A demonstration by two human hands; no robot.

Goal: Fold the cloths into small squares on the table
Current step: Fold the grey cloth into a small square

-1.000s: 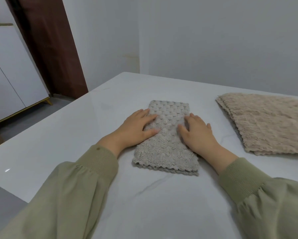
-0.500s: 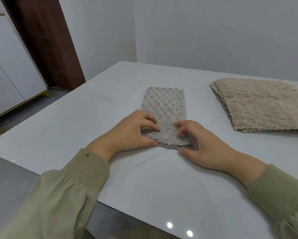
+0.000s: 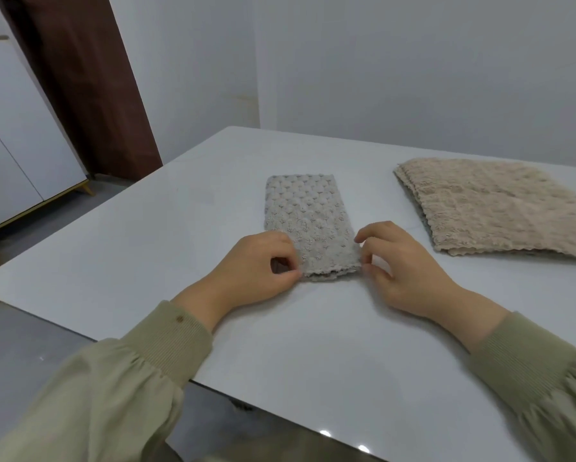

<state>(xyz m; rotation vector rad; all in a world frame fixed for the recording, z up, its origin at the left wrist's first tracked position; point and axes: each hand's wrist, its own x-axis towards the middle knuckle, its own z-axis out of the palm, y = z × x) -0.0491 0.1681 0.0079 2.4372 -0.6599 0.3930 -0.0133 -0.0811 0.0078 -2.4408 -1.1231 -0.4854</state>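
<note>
The grey cloth (image 3: 308, 225), folded into a long strip, lies flat on the white table (image 3: 179, 235) and runs straight away from both hands. Its near scalloped edge sits between them. The left hand (image 3: 256, 265) pinches the near left corner between thumb and fingertips; the right hand (image 3: 403, 265) pinches the near right corner the same way, fingers curled. Both wrists rest on the tabletop.

Beyond the cloth's far end the table is bare up to its far edge at the wall. Left of the left hand there is open tabletop out to the table's left edge. Between the hands and the near table edge the surface is bare too.

No writing or label can be read anywhere.

A stack of beige cloths (image 3: 493, 208) lies to the right of the right hand, apart from the grey cloth, with a strip of bare table between them. Off the table to the left stand a white cabinet (image 3: 16, 145) and a brown door (image 3: 89, 78).
</note>
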